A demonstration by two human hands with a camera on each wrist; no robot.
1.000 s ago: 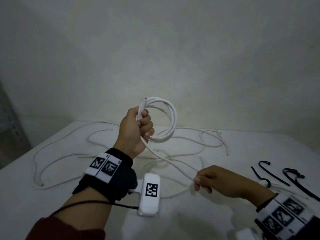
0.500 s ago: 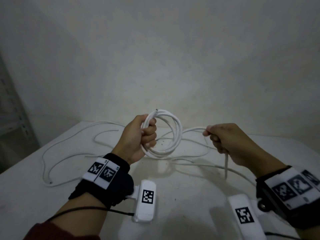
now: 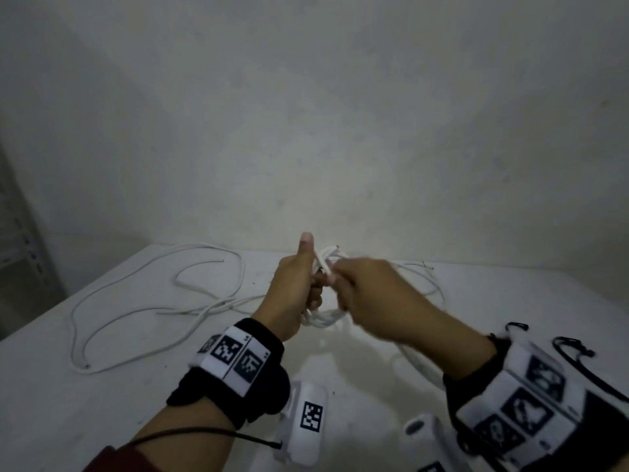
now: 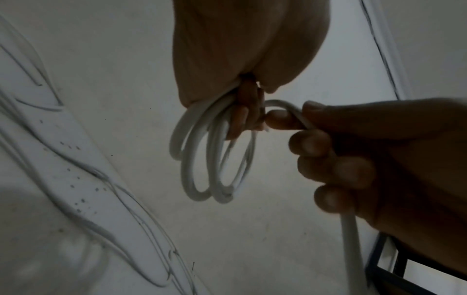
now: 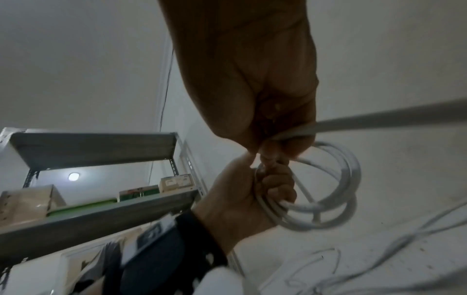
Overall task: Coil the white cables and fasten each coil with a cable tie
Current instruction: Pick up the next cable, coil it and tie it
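My left hand grips a coil of white cable above the table, fingers curled round several loops and thumb pointing up. In the left wrist view the coil hangs from the left hand. My right hand pinches the free strand of the same cable between thumb and forefinger, right against the left fingers. The rest of that strand trails from the right hand down toward the table. In the right wrist view the coil's loops show to the right of the left hand.
Loose white cables sprawl over the white table at left and behind the hands. Black cable ties lie at the right edge. A metal shelf with boxes stands to the left. A wall closes the table's far side.
My right hand rose from the table with the strand, then swept left up to the left hand. The left thumb has lifted off the coil.
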